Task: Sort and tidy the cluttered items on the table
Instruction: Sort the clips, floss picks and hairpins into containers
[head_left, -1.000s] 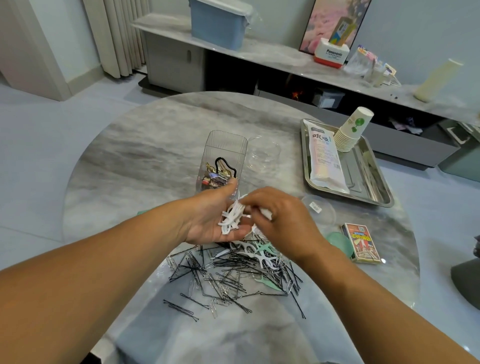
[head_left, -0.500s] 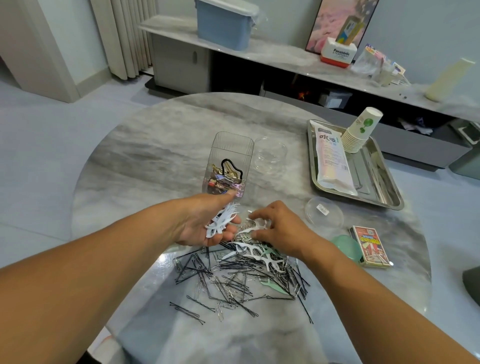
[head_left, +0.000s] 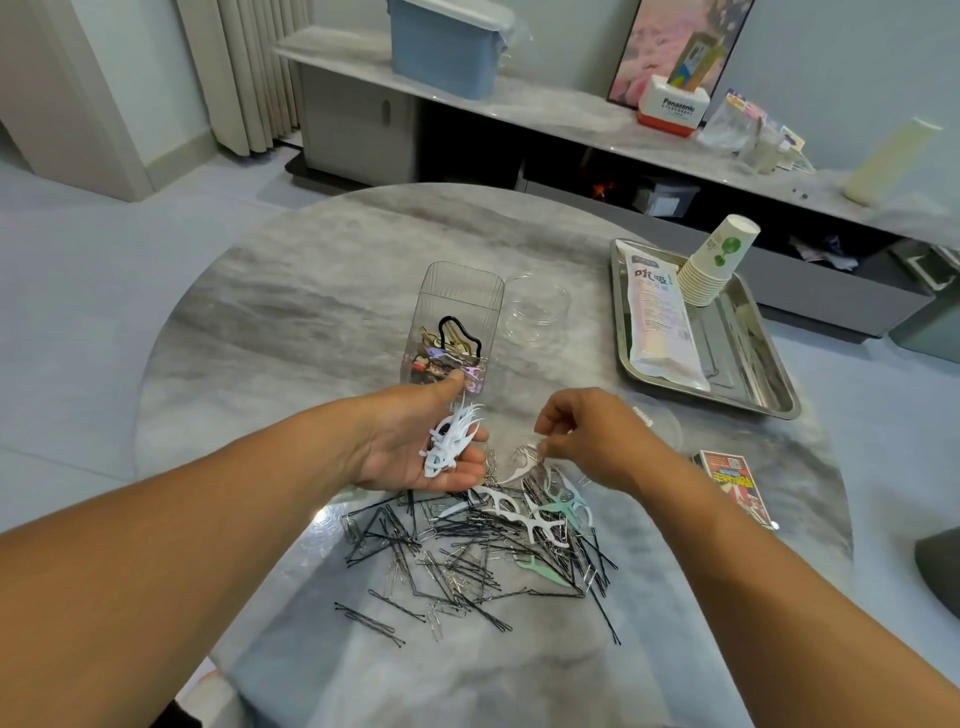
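Near the table's (head_left: 270, 322) front edge, hairpins (head_left: 467, 566) and paperclips lie tangled with floss picks (head_left: 524, 514). Just beyond, the left hand (head_left: 415, 447), palm up and loosely cupped, holds a white bundle (head_left: 449, 436); tilting could spill it. The right hand (head_left: 587, 441) pinches a small item, possibly snagging pins. The clear box (head_left: 457, 332) stands mid-table, easily knocked.

Round grey marble-pattern bench (head_left: 311, 322). Near centre: heap of black hairpins and silver paper clips (head_left: 467, 561); white and green plastic floss picks (head_left: 530, 514) on the heap's far right part. Clear rectangular plastic box (head_left: 457, 322) beyond the heap, holding hair clips; clear round plastic lid (head_left: 537, 312) just right of it. Far right: rectangular steel tray (head_left: 769, 384) carrying a flat white sachet pack (head_left: 660, 322) and, right of it, a leaning stack of paper cups (head_left: 714, 265). Small red printed card box (head_left: 735, 483) near the right edge.
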